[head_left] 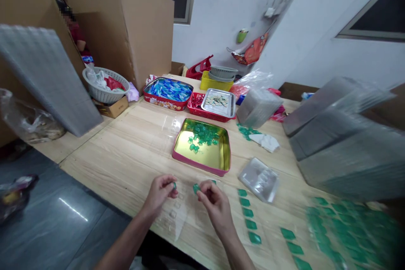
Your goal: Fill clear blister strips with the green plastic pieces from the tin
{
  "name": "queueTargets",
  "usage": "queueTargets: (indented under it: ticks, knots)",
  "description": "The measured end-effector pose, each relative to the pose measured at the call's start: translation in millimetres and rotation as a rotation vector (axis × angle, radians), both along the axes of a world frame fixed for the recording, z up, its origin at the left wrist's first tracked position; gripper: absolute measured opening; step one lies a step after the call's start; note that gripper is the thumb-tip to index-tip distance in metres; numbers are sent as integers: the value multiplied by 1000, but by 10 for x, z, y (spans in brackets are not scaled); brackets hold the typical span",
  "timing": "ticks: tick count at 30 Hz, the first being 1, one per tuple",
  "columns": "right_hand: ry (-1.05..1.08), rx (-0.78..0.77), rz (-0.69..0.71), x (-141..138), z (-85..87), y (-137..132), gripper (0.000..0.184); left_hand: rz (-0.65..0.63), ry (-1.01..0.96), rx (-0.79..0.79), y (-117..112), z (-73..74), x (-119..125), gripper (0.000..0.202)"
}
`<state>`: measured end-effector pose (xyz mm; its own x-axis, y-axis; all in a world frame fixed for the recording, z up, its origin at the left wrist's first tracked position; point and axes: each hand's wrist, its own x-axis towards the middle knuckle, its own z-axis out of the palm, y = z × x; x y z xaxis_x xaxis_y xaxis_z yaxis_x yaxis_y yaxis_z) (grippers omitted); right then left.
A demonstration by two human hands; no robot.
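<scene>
My left hand (160, 192) is closed in a pinch on a small green piece (174, 185) above a clear plastic blister tray (177, 215) at the table's near edge. My right hand (212, 199) pinches another small green piece (196, 188) just right of it. Behind both hands stands a gold tin tray with a pink rim (218, 158) holding several loose green pieces (202, 134). To the right of my right hand, a clear strip (248, 213) filled with green pieces lies on the wood.
An empty clear blister tray (260, 178) lies right of the tin. Further back are a red tin of blue pieces (167, 90), a red tray (196, 102) and a metal tray (219, 102). Stacked clear trays (341, 135) and filled strips (341, 228) crowd the right. Cardboard boxes (126, 25) and a white basket (106, 84) stand left.
</scene>
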<state>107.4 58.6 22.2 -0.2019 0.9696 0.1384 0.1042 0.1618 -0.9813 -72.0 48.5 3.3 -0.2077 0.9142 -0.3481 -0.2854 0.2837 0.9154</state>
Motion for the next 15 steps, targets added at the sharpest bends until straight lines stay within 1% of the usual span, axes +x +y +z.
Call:
queueTargets:
  ticks: [1,2,4,6,8,10,12,14,15]
  knots:
    - [42,-60,6,15,-22,54,25,-38,58,-9,-13,-58,12,20]
    - [79,-118,10,22,-45,103,27,-51,103,-18,-23,-115,18,17]
    - [144,-230,9,10,-90,174,30,-16,159,-22,-37,-202,-3,13]
    - [216,-334,18,-35,-119,206,32,42,193,-13,-49,-221,-59,11]
    - [305,-439,40,-106,-127,213,32,105,228,16,-68,-160,-115,9]
    - [398,-543,75,-197,-115,210,32,133,200,58,-89,-40,-131,11]
    - [482,-621,128,-293,-92,210,32,82,40,86,-98,101,-101,15]
    - [541,-658,176,-374,-71,215,32,12,-151,85,-90,222,-48,14]
    - [560,-664,189,-404,-64,219,32,-2,-210,82,-80,268,-24,14]
